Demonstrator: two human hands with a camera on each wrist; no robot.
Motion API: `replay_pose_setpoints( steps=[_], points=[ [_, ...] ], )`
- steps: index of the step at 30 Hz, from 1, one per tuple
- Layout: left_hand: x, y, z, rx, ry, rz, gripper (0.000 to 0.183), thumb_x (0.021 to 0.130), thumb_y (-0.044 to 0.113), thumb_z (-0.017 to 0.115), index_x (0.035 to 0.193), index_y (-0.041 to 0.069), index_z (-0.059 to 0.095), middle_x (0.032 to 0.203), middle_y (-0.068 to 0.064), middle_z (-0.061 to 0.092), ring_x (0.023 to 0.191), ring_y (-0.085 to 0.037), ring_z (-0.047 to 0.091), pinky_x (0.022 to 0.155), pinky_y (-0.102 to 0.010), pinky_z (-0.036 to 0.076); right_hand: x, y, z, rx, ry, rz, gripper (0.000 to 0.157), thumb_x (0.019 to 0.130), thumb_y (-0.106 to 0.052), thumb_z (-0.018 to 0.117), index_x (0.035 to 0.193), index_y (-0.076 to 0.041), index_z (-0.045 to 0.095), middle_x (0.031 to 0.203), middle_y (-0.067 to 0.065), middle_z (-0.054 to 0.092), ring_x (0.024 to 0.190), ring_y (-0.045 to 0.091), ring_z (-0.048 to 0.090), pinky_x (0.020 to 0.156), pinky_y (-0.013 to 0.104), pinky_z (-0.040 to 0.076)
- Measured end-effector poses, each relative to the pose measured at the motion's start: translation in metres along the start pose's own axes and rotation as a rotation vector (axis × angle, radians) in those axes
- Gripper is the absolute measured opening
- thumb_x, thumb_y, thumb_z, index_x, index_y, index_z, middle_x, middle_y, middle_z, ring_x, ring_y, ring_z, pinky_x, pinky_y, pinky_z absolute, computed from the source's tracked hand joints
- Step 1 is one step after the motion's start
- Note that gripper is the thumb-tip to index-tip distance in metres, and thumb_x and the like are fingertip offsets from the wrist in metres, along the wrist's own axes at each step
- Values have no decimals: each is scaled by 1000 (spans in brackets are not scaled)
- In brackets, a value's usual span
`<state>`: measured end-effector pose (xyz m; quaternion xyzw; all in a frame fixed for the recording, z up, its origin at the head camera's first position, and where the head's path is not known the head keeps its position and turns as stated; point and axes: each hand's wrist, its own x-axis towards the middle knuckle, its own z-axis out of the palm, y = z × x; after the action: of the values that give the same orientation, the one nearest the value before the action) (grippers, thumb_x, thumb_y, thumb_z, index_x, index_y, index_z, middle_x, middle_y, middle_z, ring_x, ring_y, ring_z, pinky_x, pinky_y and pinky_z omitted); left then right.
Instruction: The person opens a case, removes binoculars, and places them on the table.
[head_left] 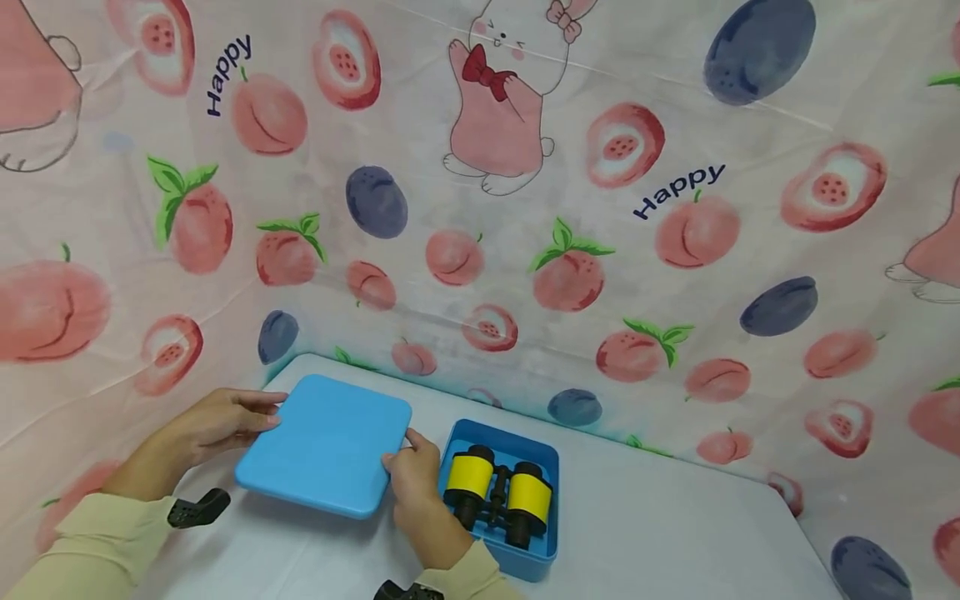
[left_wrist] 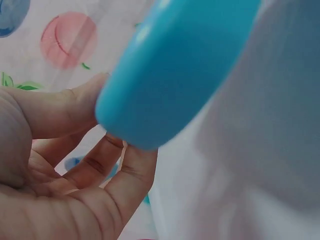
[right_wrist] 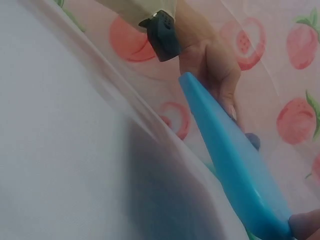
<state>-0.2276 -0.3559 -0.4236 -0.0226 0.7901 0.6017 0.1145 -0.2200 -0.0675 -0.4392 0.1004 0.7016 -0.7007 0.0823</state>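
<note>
A flat blue lid (head_left: 322,442) with rounded corners is held tilted above the table's left part. My left hand (head_left: 213,429) pinches its left edge; in the left wrist view the thumb is on one side of the lid (left_wrist: 165,80) and fingertips on the other. On the opposite edge, my right hand (head_left: 416,479) grips with the thumb on top and the fingers partly hidden beneath. Just right of that hand stands an uncovered blue box (head_left: 525,568). Inside it lie yellow and black binoculars (head_left: 470,477).
The white tabletop (head_left: 660,525) extends to the right of the box. Behind and at the sides hangs a cloth (head_left: 420,142) printed with peaches and rabbits. Black wrist straps (head_left: 198,508) sit over light sleeves.
</note>
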Motion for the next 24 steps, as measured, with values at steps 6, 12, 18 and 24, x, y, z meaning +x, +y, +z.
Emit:
replay_pose_setpoints(
  steps=[6, 12, 18, 24],
  points=[
    [4, -1, 2, -4, 11, 22, 66, 99, 12, 71, 154, -7, 41, 115, -1, 65, 96, -10, 62, 82, -23, 60, 4, 0, -1, 19, 6, -15, 54, 100, 4, 57, 153, 4, 47, 158, 32, 42, 144, 49, 45, 118, 64, 39],
    [2, -11, 3, 6, 0, 25, 62, 98, 12, 71, 151, -8, 45, 115, -3, 65, 95, -10, 63, 81, -24, 60, 0, 8, -1, 19, -12, 1, 53, 100, 5, 54, 153, 5, 45, 159, 33, 40, 145, 51, 41, 119, 66, 36],
    [3, -14, 4, 40, 11, 22, 64, 97, 15, 73, 151, -6, 47, 129, -12, 64, 100, -11, 63, 85, -24, 61, 0, 11, 0, 25, -13, 4, 54, 100, 6, 54, 153, 7, 44, 159, 33, 39, 144, 50, 43, 120, 65, 36],
    [5, -14, 2, 48, 21, 27, 64, 98, 16, 73, 152, -5, 47, 131, -16, 61, 99, -13, 63, 84, -24, 61, 2, 13, 2, 23, 2, 7, 53, 101, 6, 54, 153, 4, 46, 161, 32, 36, 146, 50, 42, 120, 63, 37]
  ],
)
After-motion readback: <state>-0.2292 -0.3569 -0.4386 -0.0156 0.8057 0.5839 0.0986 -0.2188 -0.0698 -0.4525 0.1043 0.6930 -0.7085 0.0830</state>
